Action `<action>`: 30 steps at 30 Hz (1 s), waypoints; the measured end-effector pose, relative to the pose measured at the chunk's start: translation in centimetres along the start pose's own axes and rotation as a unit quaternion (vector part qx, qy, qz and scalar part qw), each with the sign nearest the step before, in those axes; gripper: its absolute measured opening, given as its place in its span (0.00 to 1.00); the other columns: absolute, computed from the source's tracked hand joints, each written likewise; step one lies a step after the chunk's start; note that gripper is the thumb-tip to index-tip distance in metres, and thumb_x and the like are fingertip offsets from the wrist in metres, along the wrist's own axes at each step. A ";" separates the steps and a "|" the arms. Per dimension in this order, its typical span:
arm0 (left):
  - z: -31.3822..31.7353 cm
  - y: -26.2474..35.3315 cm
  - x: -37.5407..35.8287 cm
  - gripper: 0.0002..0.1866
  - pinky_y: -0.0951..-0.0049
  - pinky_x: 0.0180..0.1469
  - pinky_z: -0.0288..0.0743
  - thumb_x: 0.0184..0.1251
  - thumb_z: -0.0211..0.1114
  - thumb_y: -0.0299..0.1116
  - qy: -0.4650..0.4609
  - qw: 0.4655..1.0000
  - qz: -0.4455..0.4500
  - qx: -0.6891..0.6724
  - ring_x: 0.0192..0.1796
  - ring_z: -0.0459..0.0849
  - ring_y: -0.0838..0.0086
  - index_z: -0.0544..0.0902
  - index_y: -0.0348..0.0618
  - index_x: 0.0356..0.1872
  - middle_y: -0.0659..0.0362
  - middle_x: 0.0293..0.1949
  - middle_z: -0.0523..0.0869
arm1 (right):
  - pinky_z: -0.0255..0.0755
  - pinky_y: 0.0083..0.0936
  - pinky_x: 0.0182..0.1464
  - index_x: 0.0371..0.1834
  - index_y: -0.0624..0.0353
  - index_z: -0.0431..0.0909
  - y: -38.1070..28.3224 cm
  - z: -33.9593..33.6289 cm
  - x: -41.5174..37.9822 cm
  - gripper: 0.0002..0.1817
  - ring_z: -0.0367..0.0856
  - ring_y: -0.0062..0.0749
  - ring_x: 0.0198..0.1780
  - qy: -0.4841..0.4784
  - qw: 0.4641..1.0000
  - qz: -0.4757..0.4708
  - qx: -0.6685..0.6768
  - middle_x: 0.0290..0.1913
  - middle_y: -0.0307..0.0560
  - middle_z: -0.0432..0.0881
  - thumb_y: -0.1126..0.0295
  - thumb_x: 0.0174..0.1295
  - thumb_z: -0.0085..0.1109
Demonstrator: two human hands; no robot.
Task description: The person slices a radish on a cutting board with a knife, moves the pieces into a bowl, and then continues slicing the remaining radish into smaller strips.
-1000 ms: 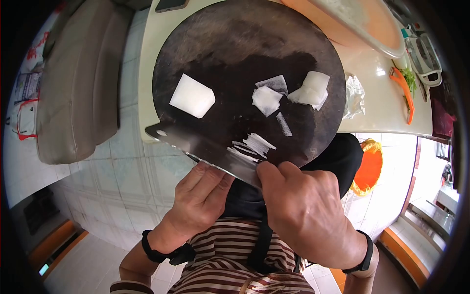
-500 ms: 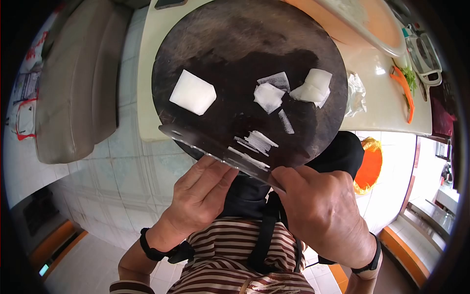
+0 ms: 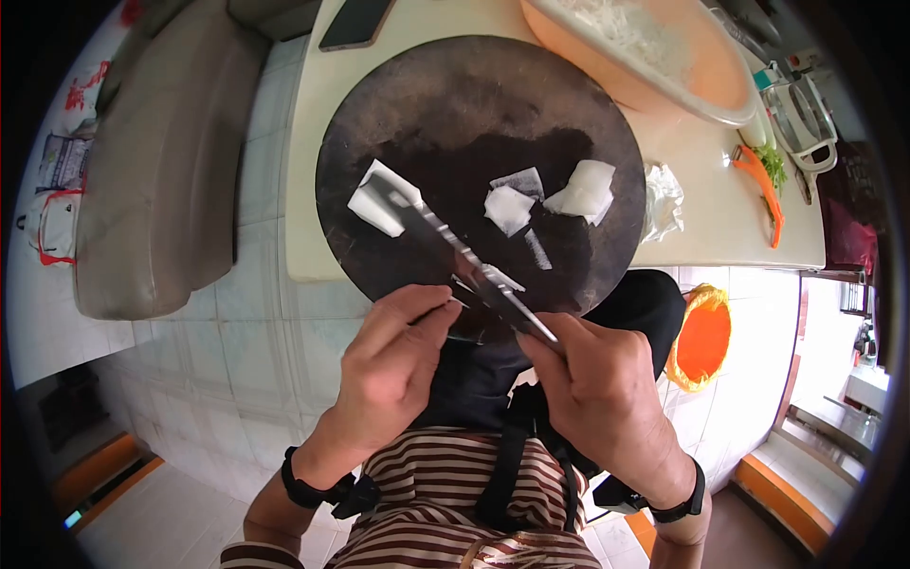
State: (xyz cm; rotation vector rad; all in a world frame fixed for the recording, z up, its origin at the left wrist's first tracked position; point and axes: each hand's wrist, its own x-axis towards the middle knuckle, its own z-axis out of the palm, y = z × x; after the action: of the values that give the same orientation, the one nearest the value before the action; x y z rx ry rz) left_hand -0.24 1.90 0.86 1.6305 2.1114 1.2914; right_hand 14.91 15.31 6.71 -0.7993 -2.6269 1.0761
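My right hand (image 3: 602,375) is closed round the handle of a kitchen knife (image 3: 453,243). Its blade slants up and left over the round dark chopping board (image 3: 474,81), covering part of a white block (image 3: 372,226) that looks like radish. Near the board's front edge, my left hand (image 3: 403,337) is pinched, with a thin white strip (image 3: 461,303) showing at its fingertips. Other white strips lie partly hidden under the blade. Right of the knife are a flat white piece (image 3: 509,211), a thin slice (image 3: 538,248) and a thicker white chunk (image 3: 582,192).
A peach-coloured basin (image 3: 654,81) with white shreds stands behind the board at the right. An orange peeler (image 3: 758,180), crumpled foil or plastic (image 3: 662,201) and a phone (image 3: 358,24) lie on the table. An orange-lined bin (image 3: 701,341) is on the floor.
The knife has swung up and forward over the left white block. My left hand has come off the blade and now pinches near the strips. The view has shifted slightly.
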 end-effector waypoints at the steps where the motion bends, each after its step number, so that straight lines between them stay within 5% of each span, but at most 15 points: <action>1: -0.2 0.3 0.1 0.11 0.74 0.46 0.83 0.63 0.66 0.15 0.002 0.995 -0.075 -0.067 0.48 0.86 0.66 0.84 0.29 0.47 0.51 0.50 0.85 | 0.71 0.33 0.22 0.35 0.60 0.77 0.0 -0.4 -0.1 0.05 0.77 0.52 0.23 0.018 0.999 0.010 0.028 0.22 0.49 0.79 0.72 0.65 0.62; 4: 0.1 0.4 0.1 0.14 0.76 0.51 0.81 0.68 0.63 0.16 0.076 0.958 -0.174 -0.217 0.51 0.86 0.70 0.83 0.32 0.53 0.53 0.53 0.84 | 0.68 0.30 0.21 0.33 0.64 0.77 0.3 -1.2 -0.7 0.07 0.75 0.42 0.17 -0.008 0.984 0.109 0.140 0.19 0.50 0.77 0.73 0.66 0.62; 5: 0.1 -0.1 -0.2 0.15 0.74 0.56 0.80 0.74 0.59 0.21 0.060 0.943 -0.187 -0.268 0.54 0.84 0.71 0.81 0.34 0.59 0.53 0.56 0.84 | 0.64 0.23 0.20 0.33 0.66 0.78 0.2 -1.2 -0.7 0.11 0.70 0.25 0.15 0.012 0.963 0.127 0.236 0.16 0.44 0.76 0.69 0.69 0.61; 6: 0.0 0.5 0.3 0.15 0.74 0.56 0.80 0.74 0.59 0.21 0.064 0.944 -0.181 -0.268 0.54 0.84 0.71 0.81 0.34 0.59 0.53 0.56 0.84 | 0.64 0.23 0.20 0.33 0.66 0.78 0.0 -1.5 -0.5 0.11 0.70 0.25 0.15 0.015 0.965 0.121 0.233 0.16 0.44 0.76 0.69 0.69 0.61; 8: -0.2 1.9 1.4 0.18 0.70 0.61 0.77 0.78 0.55 0.27 0.074 0.768 -0.343 -0.535 0.59 0.82 0.69 0.76 0.35 0.65 0.50 0.58 0.82 | 0.61 0.17 0.19 0.33 0.67 0.78 -0.3 -2.4 0.0 0.14 0.68 0.13 0.17 -0.040 0.900 0.225 0.370 0.18 0.39 0.77 0.65 0.72 0.59; 10: 0.1 1.4 1.6 0.23 0.65 0.66 0.73 0.82 0.49 0.36 0.040 0.740 -0.322 -0.589 0.64 0.78 0.67 0.67 0.33 0.70 0.48 0.63 0.78 | 0.59 0.13 0.19 0.33 0.66 0.79 0.6 -1.7 0.1 0.16 0.68 0.13 0.16 -0.050 0.890 0.208 0.402 0.19 0.37 0.77 0.63 0.73 0.58; 12: 0.4 1.3 2.3 0.26 0.63 0.69 0.70 0.83 0.46 0.39 -0.025 0.605 -0.306 -0.735 0.67 0.75 0.65 0.62 0.31 0.72 0.48 0.67 0.74 | 0.60 0.15 0.18 0.32 0.66 0.79 1.4 -0.7 0.1 0.16 0.68 0.14 0.16 -0.075 0.851 0.215 0.473 0.19 0.39 0.78 0.63 0.73 0.57; 14: 0.3 1.7 2.8 0.28 0.63 0.69 0.70 0.82 0.45 0.44 -0.024 0.627 -0.327 -0.707 0.66 0.75 0.66 0.61 0.34 0.74 0.51 0.67 0.74 | 0.61 0.15 0.19 0.32 0.66 0.79 1.5 -0.3 0.0 0.15 0.69 0.15 0.16 -0.072 0.857 0.210 0.464 0.19 0.40 0.78 0.64 0.73 0.57; 23: -0.2 1.5 2.0 0.23 0.60 0.67 0.75 0.80 0.52 0.33 0.007 0.622 -0.403 -0.671 0.62 0.80 0.65 0.68 0.30 0.69 0.49 0.62 0.78 | 0.62 0.15 0.20 0.34 0.68 0.78 1.2 -0.1 -0.9 0.13 0.69 0.14 0.16 -0.013 0.867 0.246 0.432 0.20 0.38 0.78 0.67 0.73 0.56; 30: -1.8 1.6 0.1 0.24 0.57 0.68 0.74 0.79 0.53 0.31 0.059 0.708 -0.406 -0.575 0.66 0.78 0.55 0.66 0.28 0.70 0.40 0.64 0.76 | 0.60 0.15 0.21 0.34 0.66 0.76 1.7 -3.0 -4.1 0.10 0.68 0.13 0.17 -0.048 0.918 0.264 0.292 0.20 0.37 0.76 0.71 0.72 0.54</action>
State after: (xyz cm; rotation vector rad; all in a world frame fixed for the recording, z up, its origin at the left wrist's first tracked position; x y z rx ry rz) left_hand -0.24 1.11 3.11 0.0570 1.1555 1.7111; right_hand 20.10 15.89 7.78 -1.3469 -1.9802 1.9458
